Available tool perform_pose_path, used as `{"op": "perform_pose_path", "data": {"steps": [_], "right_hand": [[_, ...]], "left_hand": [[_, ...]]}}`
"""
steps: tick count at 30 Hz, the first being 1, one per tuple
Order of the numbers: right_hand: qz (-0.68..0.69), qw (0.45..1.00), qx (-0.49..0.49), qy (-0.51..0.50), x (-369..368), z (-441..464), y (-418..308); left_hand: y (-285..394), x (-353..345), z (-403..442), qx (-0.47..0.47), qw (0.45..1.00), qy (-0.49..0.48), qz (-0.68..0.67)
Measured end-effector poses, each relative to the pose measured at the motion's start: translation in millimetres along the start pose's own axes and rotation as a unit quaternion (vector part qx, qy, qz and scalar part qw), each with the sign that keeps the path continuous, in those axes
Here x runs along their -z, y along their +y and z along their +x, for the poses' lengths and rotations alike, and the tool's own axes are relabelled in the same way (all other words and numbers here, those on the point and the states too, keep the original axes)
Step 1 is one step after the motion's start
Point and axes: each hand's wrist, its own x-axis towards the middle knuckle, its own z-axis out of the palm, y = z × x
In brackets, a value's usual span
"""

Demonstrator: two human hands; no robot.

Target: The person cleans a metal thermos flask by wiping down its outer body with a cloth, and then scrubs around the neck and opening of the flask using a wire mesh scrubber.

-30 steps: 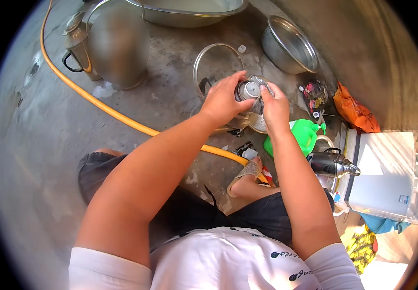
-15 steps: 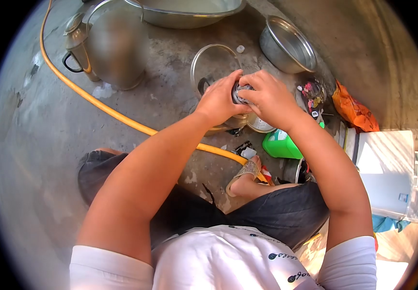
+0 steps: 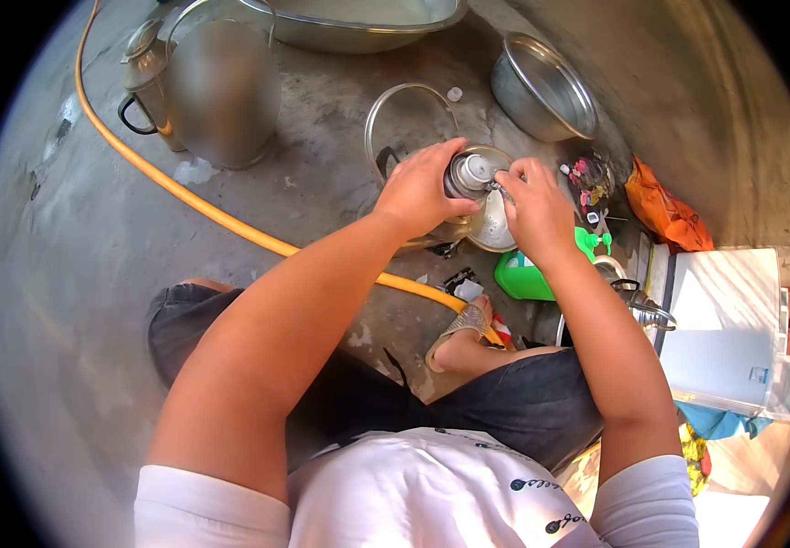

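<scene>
My left hand [image 3: 420, 190] is wrapped round the side of a metal flask [image 3: 474, 172] with a stepped, silvery neck facing up toward me. At the flask's right edge, my right hand [image 3: 541, 208] pinches a small grey crinkled wad that looks like a steel wool scrubber [image 3: 502, 190]; the fingers mostly hide it. Beneath both hands is a steel pot [image 3: 424, 245], partly covered by the left hand. A round pale lid or dish [image 3: 493, 226] lies just below the flask.
A yellow hose [image 3: 221, 217] curves across the concrete floor. Around it stand a metal jug [image 3: 150, 87], a large basin [image 3: 358, 35] and a steel pot [image 3: 527, 96]. To the right are a green bottle [image 3: 524, 277], an orange bag [image 3: 667, 208] and a white box [image 3: 728, 320].
My right hand has drawn back to the right and slightly down, uncovering the flask's silvery neck. My left hand keeps its hold in about the same place.
</scene>
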Motion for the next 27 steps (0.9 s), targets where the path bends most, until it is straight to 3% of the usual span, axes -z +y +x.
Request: {"op": "perform_pose_path", "data": {"steps": [2, 5, 9, 13, 21, 27], "right_hand": [[0.134, 0.989, -0.062, 0.025, -8, -2, -4], [0.218, 0.969, -0.115, -0.004, -2, -15, -15], [0.22, 0.964, -0.15, 0.007, -8, -14, -11], [0.18, 0.972, -0.151, 0.008, -4, -11, -13], [0.275, 0.957, -0.091, 0.023, -12, -24, -4], [0.332, 0.937, -0.107, 0.024, -17, -24, -16]], "left_hand": [[-1, 1, 0, -0.006, 1.0, -0.006, -0.001], [-2, 1, 0, -0.005, 1.0, -0.012, -0.009], [0, 0, 1, -0.009, 1.0, -0.02, -0.005], [1, 6, 3, -0.009, 0.999, -0.047, -0.014], [-8, 6, 9, -0.018, 0.996, -0.077, -0.03], [-6, 16, 13, -0.004, 0.99, -0.122, -0.074]]}}
